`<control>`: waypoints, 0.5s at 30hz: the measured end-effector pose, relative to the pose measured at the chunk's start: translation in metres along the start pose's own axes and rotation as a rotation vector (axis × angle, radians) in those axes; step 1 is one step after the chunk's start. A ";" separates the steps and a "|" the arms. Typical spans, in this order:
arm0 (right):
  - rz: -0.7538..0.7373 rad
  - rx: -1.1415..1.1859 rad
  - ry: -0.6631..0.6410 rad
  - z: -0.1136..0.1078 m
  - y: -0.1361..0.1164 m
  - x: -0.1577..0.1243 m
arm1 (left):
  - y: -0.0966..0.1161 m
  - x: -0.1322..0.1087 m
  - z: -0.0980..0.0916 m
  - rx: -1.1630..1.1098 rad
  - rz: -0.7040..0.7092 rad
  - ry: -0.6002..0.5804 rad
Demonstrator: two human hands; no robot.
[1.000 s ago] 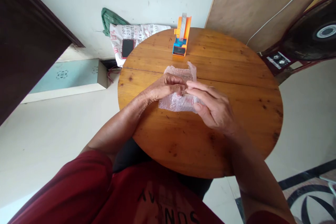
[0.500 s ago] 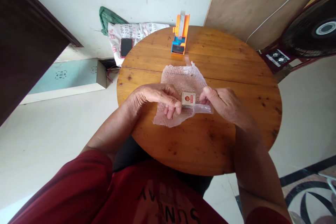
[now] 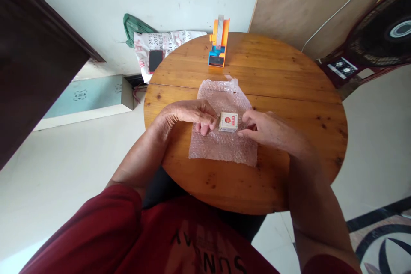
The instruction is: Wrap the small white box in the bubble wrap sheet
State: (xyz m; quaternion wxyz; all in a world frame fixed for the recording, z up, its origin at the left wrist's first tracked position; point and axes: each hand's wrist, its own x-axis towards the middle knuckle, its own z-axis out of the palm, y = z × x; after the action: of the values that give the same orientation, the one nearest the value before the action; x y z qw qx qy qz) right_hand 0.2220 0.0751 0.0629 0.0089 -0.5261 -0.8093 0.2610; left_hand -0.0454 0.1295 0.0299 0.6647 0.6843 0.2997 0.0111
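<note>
A small white box [image 3: 228, 122] with a red emblem sits on a sheet of bubble wrap [image 3: 221, 150], which lies spread on the round wooden table. My left hand [image 3: 195, 115] is closed, its fingers curled just beside the box's left side; whether they touch it, or hold anything, I cannot make out. On the other side, my right hand [image 3: 266, 128] has thumb and fingers apart, close to the box's right edge and over the wrap's right side. Nothing shows between those fingers.
An orange and blue tape dispenser [image 3: 219, 45] stands at the table's [image 3: 289, 77] far side. Beyond the left edge, a phone [image 3: 156, 61] lies on a printed white sack [image 3: 141, 51] near a green bag [image 3: 133, 28]. A large fan [image 3: 382, 38] stands at right.
My right hand has let go of the bubble wrap's near right edge, and its fingers have spread. The wrap's folded near side now lies flat. My left hand has shifted slightly left.
</note>
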 end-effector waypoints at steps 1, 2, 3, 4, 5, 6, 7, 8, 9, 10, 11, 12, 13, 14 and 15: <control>0.015 0.007 0.024 0.002 -0.002 0.000 | 0.001 0.000 0.000 0.000 -0.004 0.034; 0.025 0.009 0.039 0.004 -0.003 0.001 | 0.002 0.001 0.001 -0.002 -0.002 0.081; 0.031 0.001 0.052 0.006 -0.005 0.001 | 0.002 0.002 0.001 -0.004 0.007 0.138; 0.027 -0.018 0.065 0.009 -0.008 0.001 | 0.002 0.003 0.002 -0.006 0.024 0.200; 0.014 -0.045 0.082 0.011 -0.010 0.001 | 0.001 0.005 0.003 -0.008 0.052 0.259; -0.004 -0.077 0.100 0.012 -0.012 0.002 | 0.000 0.008 0.005 -0.009 0.089 0.315; -0.025 -0.109 0.114 0.013 -0.013 0.002 | -0.001 0.010 0.006 -0.009 0.130 0.366; -0.049 -0.134 0.117 0.014 -0.015 0.002 | -0.003 0.013 0.008 -0.003 0.170 0.414; -0.072 -0.148 0.109 0.014 -0.017 0.003 | -0.004 0.015 0.010 0.008 0.206 0.464; -0.092 -0.152 0.094 0.014 -0.019 0.003 | -0.006 0.017 0.011 0.024 0.237 0.511; -0.105 -0.149 0.078 0.013 -0.020 0.002 | -0.007 0.019 0.013 0.041 0.267 0.556; -0.110 -0.147 0.062 0.012 -0.021 0.002 | -0.007 0.020 0.015 0.058 0.299 0.589; -0.108 -0.146 0.049 0.010 -0.022 0.002 | -0.008 0.021 0.016 0.075 0.333 0.598; -0.100 -0.148 0.042 0.009 -0.022 0.001 | -0.008 0.021 0.018 0.088 0.366 0.574; -0.092 -0.150 0.044 0.008 -0.022 0.001 | -0.008 0.023 0.020 0.105 0.387 0.513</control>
State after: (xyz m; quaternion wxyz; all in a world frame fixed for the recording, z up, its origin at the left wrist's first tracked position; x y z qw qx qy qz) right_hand 0.2012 0.0659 0.0656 -0.0009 -0.4930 -0.8496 0.1873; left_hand -0.0218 0.1207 0.0116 0.5170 0.7366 0.3221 0.2939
